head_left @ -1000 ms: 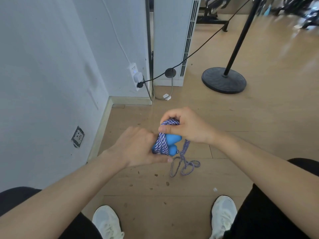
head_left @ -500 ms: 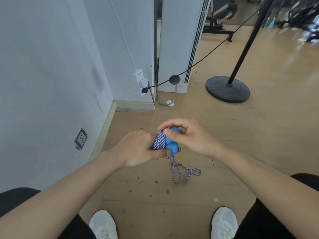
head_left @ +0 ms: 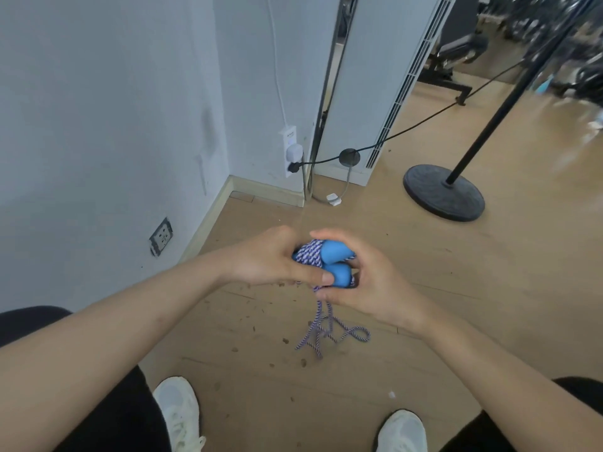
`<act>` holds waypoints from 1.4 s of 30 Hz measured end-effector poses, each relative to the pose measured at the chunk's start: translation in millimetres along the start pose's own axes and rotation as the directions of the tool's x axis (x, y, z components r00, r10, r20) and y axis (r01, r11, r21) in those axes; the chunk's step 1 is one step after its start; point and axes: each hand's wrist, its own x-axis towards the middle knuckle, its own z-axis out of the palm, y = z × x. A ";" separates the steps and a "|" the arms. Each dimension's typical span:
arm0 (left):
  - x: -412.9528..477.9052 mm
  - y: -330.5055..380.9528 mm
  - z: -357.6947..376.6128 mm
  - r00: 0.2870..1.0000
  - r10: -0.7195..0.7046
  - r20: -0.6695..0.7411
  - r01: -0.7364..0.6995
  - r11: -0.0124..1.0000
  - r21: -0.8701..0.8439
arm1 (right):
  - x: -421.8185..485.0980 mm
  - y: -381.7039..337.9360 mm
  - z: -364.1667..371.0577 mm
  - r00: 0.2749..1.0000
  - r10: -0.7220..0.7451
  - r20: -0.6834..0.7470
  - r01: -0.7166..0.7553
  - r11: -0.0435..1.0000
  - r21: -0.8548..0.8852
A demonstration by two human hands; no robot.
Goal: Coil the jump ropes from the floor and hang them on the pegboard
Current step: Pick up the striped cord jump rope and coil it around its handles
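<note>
The left hand (head_left: 270,260) is clamping its grip on the wound rope (head_left: 310,256) and 2 blue handles (head_left: 336,252), held above the floor (head_left: 473,305). The right hand (head_left: 368,288) is curling its grip around them too. A loose tail (head_left: 329,334) is hanging below, so coiling is looking nearly finished and hanging is still waiting.

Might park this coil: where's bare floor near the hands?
Bare floor lies between the right hand and the black stand base, and between the left shoe and right shoe. Crowded: jump rope tail below the left hand, cables in the wall corner.
</note>
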 end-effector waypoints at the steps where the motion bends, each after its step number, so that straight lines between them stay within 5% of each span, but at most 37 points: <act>1: -0.8 2.6 -1.0 1.000 0.000 0.018 0.001 0.999 -0.042 | 0.6 -0.6 0.7 1.000 -0.007 -0.017 0.007 1.000 -0.005; 6: -0.5 14.4 -1.9 1.000 -0.023 -0.003 0.023 0.995 -0.099 | 6.0 -6.0 -2.3 0.998 -0.002 -0.071 0.009 0.995 0.100; 10: -0.9 13.2 -10.5 0.957 0.063 -0.284 -0.015 0.986 0.167 | 13.8 -8.3 -9.5 0.983 0.075 -0.165 -0.021 0.952 0.307; 15: 0.1 8.2 -7.3 0.811 -0.079 -0.580 -0.083 0.966 -0.246 | 20.1 -13.9 -32.2 0.948 0.145 -0.282 0.003 0.885 0.465; 19: 6.8 11.2 8.8 0.902 -0.207 -0.380 0.036 0.911 -0.411 | 23.5 -21.9 -39.7 0.927 0.173 -0.331 0.047 0.825 0.564; 23: 13.1 26.3 24.7 0.972 -0.125 -0.199 0.038 0.919 -0.391 | 26.5 -25.6 -43.5 0.913 0.172 -0.370 0.098 0.788 0.608; 28: 20.6 27.2 30.5 0.971 -0.027 -0.236 -0.072 0.913 -0.403 | 27.1 -18.1 -51.1 0.879 0.174 -0.444 0.114 0.828 0.548; 31: 22.0 22.8 33.7 0.955 -0.001 -0.297 -0.083 0.959 -0.272 | 25.6 -10.5 -57.1 0.851 0.171 -0.496 0.084 0.888 0.452; 36: 20.4 10.4 17.6 0.898 0.136 -0.418 -0.038 0.971 0.235 | 20.3 1.1 -69.6 0.857 0.129 -0.500 -0.028 0.979 0.204; 42: 10.0 14.6 -1.3 0.884 0.200 -0.422 -0.089 0.959 0.269 | 15.3 15.6 -76.9 0.955 0.158 -0.250 -0.136 0.986 0.100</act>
